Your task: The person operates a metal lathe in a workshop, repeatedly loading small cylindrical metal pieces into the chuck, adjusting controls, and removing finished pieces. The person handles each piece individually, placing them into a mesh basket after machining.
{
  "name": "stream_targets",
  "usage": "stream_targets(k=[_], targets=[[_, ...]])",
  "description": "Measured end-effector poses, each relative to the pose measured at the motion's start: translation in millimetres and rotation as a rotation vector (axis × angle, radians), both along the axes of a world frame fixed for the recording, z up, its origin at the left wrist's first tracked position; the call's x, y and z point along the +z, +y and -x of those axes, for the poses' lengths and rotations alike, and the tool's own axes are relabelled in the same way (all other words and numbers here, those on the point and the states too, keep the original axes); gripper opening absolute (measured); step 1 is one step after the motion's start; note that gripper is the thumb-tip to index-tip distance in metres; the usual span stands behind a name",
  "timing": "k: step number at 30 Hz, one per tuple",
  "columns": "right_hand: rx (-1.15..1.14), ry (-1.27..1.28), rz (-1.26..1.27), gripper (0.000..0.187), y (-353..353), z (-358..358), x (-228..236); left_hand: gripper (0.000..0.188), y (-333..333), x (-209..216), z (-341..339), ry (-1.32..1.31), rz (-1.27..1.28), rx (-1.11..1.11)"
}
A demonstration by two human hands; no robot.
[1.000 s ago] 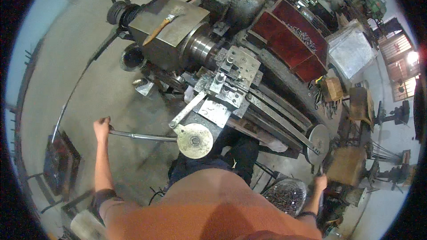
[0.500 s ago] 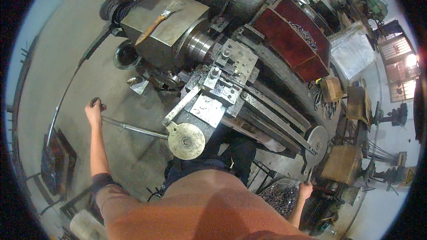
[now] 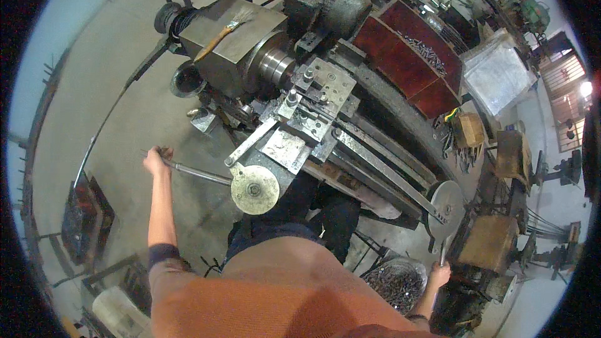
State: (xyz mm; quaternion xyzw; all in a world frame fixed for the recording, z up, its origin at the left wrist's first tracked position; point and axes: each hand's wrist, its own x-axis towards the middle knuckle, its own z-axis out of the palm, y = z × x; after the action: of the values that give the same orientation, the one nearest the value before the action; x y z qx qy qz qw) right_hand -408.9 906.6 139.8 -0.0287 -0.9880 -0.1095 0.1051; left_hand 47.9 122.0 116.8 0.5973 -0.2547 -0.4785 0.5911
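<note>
My left hand [image 3: 156, 160] is closed at the outer end of a long metal rod lever [image 3: 199, 171]. Something dark and small shows at its fingers; I cannot tell what it is, or whether the fingers also grip the rod. The lever runs to a round metal disc [image 3: 255, 189] at the front of a lathe-like machine [image 3: 322, 87]. My right hand [image 3: 441, 273] is wrapped round the handle [image 3: 443, 253] below a larger round wheel [image 3: 447, 208] at the machine's right end. A flat metal bar [image 3: 388, 172] links the tool slide to this wheel.
A wooden-handled brush [image 3: 219, 39] lies on the headstock [image 3: 235, 22]. Behind the bed stands a dark red box [image 3: 400, 62] with small metal parts. A basket of dark metal pieces [image 3: 397, 281] stands near my right forearm. A pedal-like block [image 3: 84, 225] is at far left.
My left hand has shifted right and now overlaps the rod's end. My right hand and the handle have swung slightly right. The whole view has also shifted a little.
</note>
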Motion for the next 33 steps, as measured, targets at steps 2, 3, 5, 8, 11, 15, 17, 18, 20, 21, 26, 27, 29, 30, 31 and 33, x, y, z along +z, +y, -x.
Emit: stream_targets(k=[2, 3, 5, 8, 11, 15, 17, 18, 20, 21, 26, 27, 29, 30, 31, 33], targets=[[0.004, -0.126, 0.018, 0.038, -5.5, 19.7, 20.3, 0.017, -25.1, -12.4, 14.7, -0.076, 0.013, -0.080], [-0.023, -0.174, 0.026, 0.038, -8.8, 27.4, 26.4, 0.017, -40.3, -22.3, 23.1, -0.183, 0.032, -0.150], [-0.025, -0.138, 0.044, 0.039, 11.0, 42.6, 11.3, 0.017, -70.1, -32.1, 49.6, -0.363, 0.053, -0.308], [0.023, -0.128, 0.073, 0.039, 28.5, 58.2, 6.5, 0.016, -69.7, 3.8, 116.9, -0.539, 0.034, -0.529], [-0.027, -0.212, 0.026, 0.033, 39.4, 49.4, -6.4, 0.015, -98.3, -25.5, 130.9, -0.455, 0.184, -0.552], [-0.136, -0.155, 0.212, 0.039, -7.7, -6.5, 3.9, 0.014, -100.3, -38.2, 128.5, -0.378, 0.211, -0.527], [-0.239, -0.115, 0.160, 0.041, -17.9, -21.3, -0.7, 0.014, -87.0, -20.9, 139.4, -0.349, 0.213, -0.527], [-0.232, -0.135, 0.191, 0.042, -21.6, -22.2, 2.0, 0.014, -83.7, -17.1, 134.6, -0.354, 0.223, -0.519], [-0.220, -0.154, 0.246, 0.042, -38.2, -33.5, 9.7, 0.015, -85.6, -18.8, 126.2, -0.375, 0.255, -0.516], [-0.216, -0.150, 0.264, 0.042, -50.9, -38.7, 18.8, 0.016, -86.2, -19.7, 125.5, -0.373, 0.261, -0.511], [-0.167, -0.168, 0.286, 0.041, -27.6, -28.1, 12.6, 0.019, -79.1, -2.4, 131.7, -0.429, 0.206, -0.465], [-0.083, -0.164, 0.253, 0.041, -11.5, -17.5, 5.9, 0.019, -76.9, 3.6, 129.5, -0.474, 0.176, -0.466], [-0.058, -0.086, 0.121, 0.036, -20.0, 8.1, 23.9, 0.019, -72.9, 11.6, 121.7, -0.549, 0.109, -0.472], [-0.011, -0.062, 0.036, 0.035, 10.6, 23.4, 6.3, 0.019, -79.4, 10.7, 127.3, -0.570, 0.085, -0.497], [0.052, 0.041, -0.116, 0.034, 32.0, 38.2, -2.2, 0.019, -79.0, 13.8, 133.2, -0.547, 0.081, -0.508], [0.101, 0.003, -0.099, 0.031, 54.5, 79.6, -4.5, 0.018, -73.5, 21.1, 141.0, -0.507, 0.077, -0.518]])
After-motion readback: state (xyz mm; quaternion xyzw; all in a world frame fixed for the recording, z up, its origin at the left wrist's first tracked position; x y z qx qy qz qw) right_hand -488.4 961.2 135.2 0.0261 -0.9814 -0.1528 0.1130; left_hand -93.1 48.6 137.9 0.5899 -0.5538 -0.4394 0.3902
